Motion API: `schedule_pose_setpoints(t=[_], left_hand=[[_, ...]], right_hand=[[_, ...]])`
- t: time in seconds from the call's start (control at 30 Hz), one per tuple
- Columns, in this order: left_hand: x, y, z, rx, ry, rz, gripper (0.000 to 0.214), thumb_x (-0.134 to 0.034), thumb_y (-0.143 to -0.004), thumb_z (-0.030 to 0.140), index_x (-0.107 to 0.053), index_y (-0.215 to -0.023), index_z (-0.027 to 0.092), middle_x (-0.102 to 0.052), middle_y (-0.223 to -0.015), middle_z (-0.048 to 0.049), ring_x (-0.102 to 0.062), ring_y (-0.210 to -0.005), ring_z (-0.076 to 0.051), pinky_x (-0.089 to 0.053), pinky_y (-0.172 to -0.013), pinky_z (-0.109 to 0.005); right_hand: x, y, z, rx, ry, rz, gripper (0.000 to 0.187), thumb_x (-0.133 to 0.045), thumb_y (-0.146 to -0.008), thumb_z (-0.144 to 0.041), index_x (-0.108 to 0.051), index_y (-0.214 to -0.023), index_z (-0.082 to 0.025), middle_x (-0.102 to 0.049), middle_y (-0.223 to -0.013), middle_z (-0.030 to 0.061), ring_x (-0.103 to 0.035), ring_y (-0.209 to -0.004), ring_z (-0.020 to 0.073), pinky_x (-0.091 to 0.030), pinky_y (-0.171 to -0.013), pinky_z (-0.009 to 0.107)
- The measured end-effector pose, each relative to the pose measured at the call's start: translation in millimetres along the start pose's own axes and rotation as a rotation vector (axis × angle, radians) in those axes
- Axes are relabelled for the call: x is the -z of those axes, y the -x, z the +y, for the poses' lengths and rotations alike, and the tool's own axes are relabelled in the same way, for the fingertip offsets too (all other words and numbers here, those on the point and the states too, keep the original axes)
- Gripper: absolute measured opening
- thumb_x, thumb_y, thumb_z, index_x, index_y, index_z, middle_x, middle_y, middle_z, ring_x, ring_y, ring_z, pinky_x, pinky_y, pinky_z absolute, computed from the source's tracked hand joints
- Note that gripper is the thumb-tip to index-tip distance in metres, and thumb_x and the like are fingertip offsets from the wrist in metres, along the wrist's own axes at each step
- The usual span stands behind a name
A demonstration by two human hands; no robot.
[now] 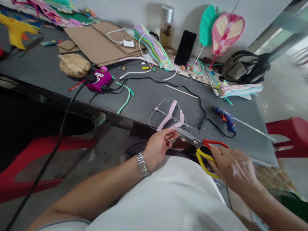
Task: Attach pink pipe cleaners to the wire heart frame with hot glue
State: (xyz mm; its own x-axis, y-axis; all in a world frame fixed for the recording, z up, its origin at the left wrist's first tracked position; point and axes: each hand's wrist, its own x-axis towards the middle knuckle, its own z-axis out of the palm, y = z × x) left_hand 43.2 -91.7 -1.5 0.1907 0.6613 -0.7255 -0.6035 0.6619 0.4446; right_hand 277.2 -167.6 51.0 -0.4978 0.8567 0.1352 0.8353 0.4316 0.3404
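Note:
My left hand (158, 146) pinches the lower end of a thin wire leaf-shaped frame (163, 109), which carries folded pink straw strips (172, 115). My right hand (232, 166) is shut on a pair of scissors (192, 138) with red and yellow handles. The steel blades point left, and their tips reach my left fingers and the pink strips. I cannot tell whether the blades are on a strip. Part of the frame lies over the dark table (146, 99).
A blue hot glue gun (223, 116) lies right of the frame, its black cable looping across the table. Farther back are a magenta power socket (99, 79), cardboard sheets (101, 43), bundled coloured straws (152, 46), a phone (185, 48), and a backpack (244, 67). Red plastic chairs stand on both sides.

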Motion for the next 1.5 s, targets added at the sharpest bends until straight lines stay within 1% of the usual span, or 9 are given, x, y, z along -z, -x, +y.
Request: schedule_pose_setpoints(t=[0.47,0.67,0.8,0.9,1.03,1.17,1.23,1.33,1.5], left_hand=[[8.1,-5,0,-0.075,-0.055,0.019,0.011,-0.072,-0.08,0.024,-0.077,-0.08,0.014,-0.079,-0.094,-0.0103,-0.072,-0.082,-0.016,-0.042,-0.057,-0.022],[6.3,-3,-2,-0.083,-0.098,0.031,0.013,-0.072,-0.079,0.026,-0.078,-0.081,0.014,-0.079,-0.1,-0.012,-0.073,-0.085,-0.017,-0.042,-0.057,-0.021],[9.2,-4,-4,-0.156,-0.142,0.02,0.018,-0.072,-0.077,0.03,-0.078,-0.082,0.014,-0.079,-0.099,-0.0129,-0.072,-0.083,-0.017,-0.044,-0.059,-0.022],[17.4,-8,-2,-0.315,-0.21,0.025,0.021,-0.07,-0.076,0.034,-0.078,-0.079,0.014,-0.079,-0.091,-0.0121,-0.071,-0.077,-0.018,-0.044,-0.059,-0.023],[32.2,-9,11,-0.594,-0.428,0.058,0.024,-0.068,-0.077,0.036,-0.079,-0.072,0.015,-0.078,-0.081,-0.0098,-0.07,-0.077,-0.02,-0.046,-0.06,-0.024],[41.7,6,23,-0.765,-0.636,0.074,0.024,-0.067,-0.078,0.037,-0.08,-0.07,0.018,-0.077,-0.074,-0.0061,-0.066,-0.07,-0.019,-0.049,-0.062,-0.025],[44.7,11,27,-0.816,-0.687,0.087,0.02,-0.069,-0.077,0.036,-0.081,-0.072,0.02,-0.078,-0.076,-0.0046,-0.067,-0.071,-0.019,-0.051,-0.066,-0.027],[47.9,6,30,-0.866,-0.689,0.092,0.016,-0.072,-0.076,0.034,-0.079,-0.071,0.021,-0.078,-0.08,-0.0036,-0.066,-0.077,-0.02,-0.053,-0.071,-0.028],[47.9,-5,28,-0.94,-0.737,0.053,0.02,-0.074,-0.074,0.039,-0.077,-0.072,0.019,-0.076,-0.078,-0.0036,-0.066,-0.074,-0.021,-0.055,-0.069,-0.03]], right_hand=[[-34,6,-19,-0.083,-0.168,0.022,0.016,-0.052,-0.093,-0.026,-0.062,-0.083,-0.019,-0.065,-0.064,0.0023,-0.057,-0.056,0.0166,-0.03,-0.061,0.031],[-43,11,-20,-0.104,-0.224,0.064,0.019,-0.05,-0.093,-0.026,-0.061,-0.079,-0.019,-0.064,-0.061,0.0022,-0.055,-0.052,0.0151,-0.029,-0.057,0.029],[-44,11,-21,-0.233,-0.295,0.065,0.028,-0.051,-0.095,-0.04,-0.059,-0.078,-0.02,-0.061,-0.059,0.002,-0.053,-0.05,0.0151,-0.03,-0.054,0.028],[-44,14,-16,-0.406,-0.388,0.066,0.034,-0.055,-0.092,-0.051,-0.058,-0.076,-0.021,-0.055,-0.054,-0.0012,-0.047,-0.046,0.0132,-0.03,-0.05,0.026],[-51,25,9,-0.632,-0.465,0.055,0.035,-0.06,-0.087,-0.056,-0.064,-0.085,-0.022,-0.058,-0.056,-0.0025,-0.05,-0.047,0.0134,-0.033,-0.048,0.024],[-57,46,51,-0.911,-0.314,0.09,0.037,-0.062,-0.083,-0.057,-0.068,-0.09,-0.021,-0.068,-0.065,0.0014,-0.058,-0.051,0.0157,-0.033,-0.048,0.024],[-58,61,72,-1.034,-0.248,0.076,0.04,-0.061,-0.083,-0.059,-0.068,-0.085,-0.02,-0.069,-0.067,0.003,-0.058,-0.053,0.0161,-0.032,-0.049,0.024],[-62,86,99,-1.196,-0.203,-0.091,0.04,-0.058,-0.087,-0.06,-0.069,-0.086,-0.021,-0.07,-0.071,0.0033,-0.06,-0.059,0.0167,-0.03,-0.052,0.024],[-76,108,133,-1.306,-0.177,-0.178,0.034,-0.067,-0.081,-0.056,-0.069,-0.08,-0.023,-0.068,-0.067,0.0028,-0.061,-0.062,0.0182,-0.029,-0.055,0.025]])
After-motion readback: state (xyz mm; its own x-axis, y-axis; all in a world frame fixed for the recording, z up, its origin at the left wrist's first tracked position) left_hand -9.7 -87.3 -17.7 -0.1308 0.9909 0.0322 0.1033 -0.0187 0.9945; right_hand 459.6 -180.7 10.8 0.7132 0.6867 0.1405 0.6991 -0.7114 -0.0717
